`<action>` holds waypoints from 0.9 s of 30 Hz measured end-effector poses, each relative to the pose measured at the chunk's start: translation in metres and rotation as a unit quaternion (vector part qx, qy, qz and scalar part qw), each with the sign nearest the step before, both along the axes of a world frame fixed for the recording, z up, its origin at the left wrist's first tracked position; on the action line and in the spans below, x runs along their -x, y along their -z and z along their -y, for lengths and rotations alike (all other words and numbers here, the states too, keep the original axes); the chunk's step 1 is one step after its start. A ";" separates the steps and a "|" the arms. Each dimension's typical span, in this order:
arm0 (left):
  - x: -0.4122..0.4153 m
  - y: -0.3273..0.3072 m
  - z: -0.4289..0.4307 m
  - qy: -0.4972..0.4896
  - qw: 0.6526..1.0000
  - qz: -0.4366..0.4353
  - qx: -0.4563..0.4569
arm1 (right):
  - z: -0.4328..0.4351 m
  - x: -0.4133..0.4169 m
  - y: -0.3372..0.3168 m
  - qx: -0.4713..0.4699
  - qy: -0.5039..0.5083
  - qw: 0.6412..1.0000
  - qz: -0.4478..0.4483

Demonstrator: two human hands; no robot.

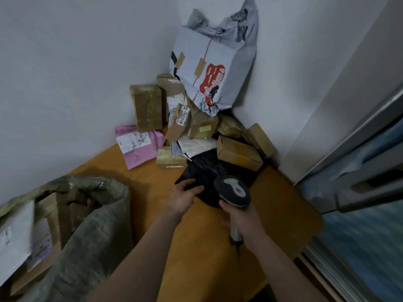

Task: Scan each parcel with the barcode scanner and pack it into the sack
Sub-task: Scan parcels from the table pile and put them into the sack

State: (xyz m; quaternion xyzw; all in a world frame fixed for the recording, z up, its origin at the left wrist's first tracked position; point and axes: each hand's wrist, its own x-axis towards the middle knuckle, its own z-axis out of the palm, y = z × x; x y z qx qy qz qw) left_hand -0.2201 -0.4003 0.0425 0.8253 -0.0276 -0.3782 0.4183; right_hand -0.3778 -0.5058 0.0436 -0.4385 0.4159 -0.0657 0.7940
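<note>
A: What is the right hand (242, 216) doing?
B: It is gripping the barcode scanner (234, 191) by the handle, fingers wrapping round it. The scanner's head is hanging just over the near edge of the black parcel (209, 168).
A: Where is that parcel lying?
B: It is lying flat on the wooden surface (283, 210), at the front of the pile in the corner, with a cardboard box (238, 152) sitting on its far end.
A: Is the left hand (183, 197) holding it?
B: It is reaching to the parcel's near left corner, fingers fairly straight, thumb spreading apart from them. Black plastic is showing between thumb and fingers, but I cannot tell whether they are pinching it or only touching.
A: What is sitting behind?
B: A pink parcel (139, 144) is lying to the left, and a big grey mailer (213, 73) is leaning upright on the brown boxes (147, 107) in the corner.
A: And the sack (96, 214)?
B: It is standing open at the left, well apart from the black parcel, with parcels lying inside it.
</note>
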 end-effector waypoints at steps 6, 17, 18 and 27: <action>0.019 -0.023 -0.010 -0.031 0.992 0.119 0.000 | -0.002 -0.003 0.010 -0.025 0.018 1.000 0.000; 0.020 -0.095 -0.083 -0.269 0.947 0.055 0.169 | -0.062 -0.030 -0.035 -0.047 -0.115 0.983 0.135; 0.019 -0.102 -0.088 -0.276 0.943 0.054 0.176 | -0.069 -0.030 -0.040 -0.048 -0.120 0.982 0.136; 0.019 -0.151 -0.151 -0.168 0.973 0.128 0.096 | -0.102 -0.027 -0.078 0.012 -0.182 0.965 0.190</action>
